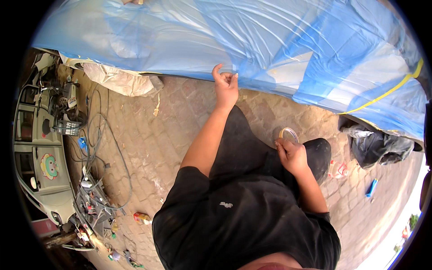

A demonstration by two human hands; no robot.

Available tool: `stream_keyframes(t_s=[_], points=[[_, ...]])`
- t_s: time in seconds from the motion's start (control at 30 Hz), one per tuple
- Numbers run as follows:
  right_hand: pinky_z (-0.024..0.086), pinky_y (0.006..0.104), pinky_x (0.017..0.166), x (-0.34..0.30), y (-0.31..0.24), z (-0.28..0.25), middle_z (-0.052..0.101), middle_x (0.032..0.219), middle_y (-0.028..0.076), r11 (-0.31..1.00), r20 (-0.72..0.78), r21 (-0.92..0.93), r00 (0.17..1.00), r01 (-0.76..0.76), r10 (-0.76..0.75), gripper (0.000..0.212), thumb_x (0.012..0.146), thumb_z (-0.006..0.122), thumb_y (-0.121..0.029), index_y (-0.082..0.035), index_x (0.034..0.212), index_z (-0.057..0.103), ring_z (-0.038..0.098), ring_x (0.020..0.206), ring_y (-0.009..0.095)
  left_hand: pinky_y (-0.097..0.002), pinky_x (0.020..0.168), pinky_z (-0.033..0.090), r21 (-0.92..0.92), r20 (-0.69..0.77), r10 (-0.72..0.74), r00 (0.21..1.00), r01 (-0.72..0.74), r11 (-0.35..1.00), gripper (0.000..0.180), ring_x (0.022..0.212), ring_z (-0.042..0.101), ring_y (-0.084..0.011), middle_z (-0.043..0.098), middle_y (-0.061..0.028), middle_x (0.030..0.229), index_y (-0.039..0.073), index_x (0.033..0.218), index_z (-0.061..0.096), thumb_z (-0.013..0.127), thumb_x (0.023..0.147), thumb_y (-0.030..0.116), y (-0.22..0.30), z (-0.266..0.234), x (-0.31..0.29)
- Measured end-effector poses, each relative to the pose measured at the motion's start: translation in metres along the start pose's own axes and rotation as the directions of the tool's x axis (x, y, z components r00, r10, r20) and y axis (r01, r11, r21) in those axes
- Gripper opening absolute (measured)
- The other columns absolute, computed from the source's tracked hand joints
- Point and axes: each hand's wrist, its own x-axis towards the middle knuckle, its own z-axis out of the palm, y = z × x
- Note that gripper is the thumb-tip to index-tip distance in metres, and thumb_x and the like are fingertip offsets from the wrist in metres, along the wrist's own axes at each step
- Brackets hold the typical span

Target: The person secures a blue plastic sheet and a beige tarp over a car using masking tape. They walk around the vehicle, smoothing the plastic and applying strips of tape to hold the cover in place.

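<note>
My left hand (226, 90) is raised at the lower edge of a blue translucent plastic sheet (180, 40). One finger sticks up and the others draw together in a pinch; whatever is between them is too small to make out. My right hand (292, 155) is closed on a roll of tape (289, 134), its ring standing above the fingers, in front of my bent knee. The sheet drapes over a large vehicle-like body, with yellow tape (382, 95) along it at the right.
Crumpled paper (119, 80) hangs at the sheet's left end, black plastic (380, 146) at its right. On the brick paving lie a blue tube-like object (371, 188), a clear-and-red plastic item (337, 169) and a looped hose (123, 157). A pale van (49, 155) stands left.
</note>
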Motion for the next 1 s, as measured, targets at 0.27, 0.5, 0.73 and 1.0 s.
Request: stream_keyframes(t_s=[0.27,0.5,0.73,1.0], points=[[0.054,0.0405,0.06,-0.006,0.002,0.006,0.069,0.077,0.013,0.999,0.074,0.018,0.996,-0.046,0.045,0.007,0.089,0.07,-0.01,-0.005,0.093,0.07,0.069,0.069,0.032,-0.0271,0.067,0.048,0.229,-0.039,0.149,0.988,-0.136,0.964,0.049,0.073,0.056,-0.0118,0.06,-0.006,0.086,0.0,0.128,0.034,0.067,0.092,0.001,-0.002,0.01,0.025],[0.054,0.0418,0.059,-0.006,0.005,0.013,0.068,0.075,0.014,0.998,0.079,0.03,0.995,-0.06,0.057,0.008,0.089,0.07,-0.013,-0.006,0.092,0.07,0.067,0.067,0.034,-0.0331,0.069,0.05,0.366,-0.09,0.219,0.972,-0.172,0.915,0.044,0.074,0.057,-0.0182,0.06,-0.0089,0.086,0.0,0.119,0.046,0.075,0.087,0.008,0.003,0.008,0.025],[0.055,0.0426,0.061,-0.004,0.003,0.021,0.069,0.076,0.014,0.996,0.156,0.054,0.986,-0.073,0.064,0.009,0.09,0.069,-0.015,-0.007,0.093,0.07,0.068,0.069,0.035,-0.041,0.073,0.05,0.56,-0.11,0.255,0.961,-0.152,0.815,0.045,0.08,0.058,-0.0292,0.059,-0.0138,0.09,-0.001,0.101,0.058,0.086,0.078,0.025,-0.002,-0.013,0.034],[0.055,0.0428,0.062,-0.005,0.007,0.024,0.07,0.08,0.015,0.996,0.158,0.052,0.986,-0.069,0.06,0.011,0.09,0.069,-0.016,-0.007,0.095,0.07,0.069,0.071,0.035,-0.0382,0.066,0.05,0.641,-0.088,0.34,0.936,-0.208,0.739,0.043,0.073,0.059,-0.0241,0.063,-0.0126,0.084,-0.003,0.093,0.063,0.085,0.081,0.032,-0.012,-0.037,0.045]])
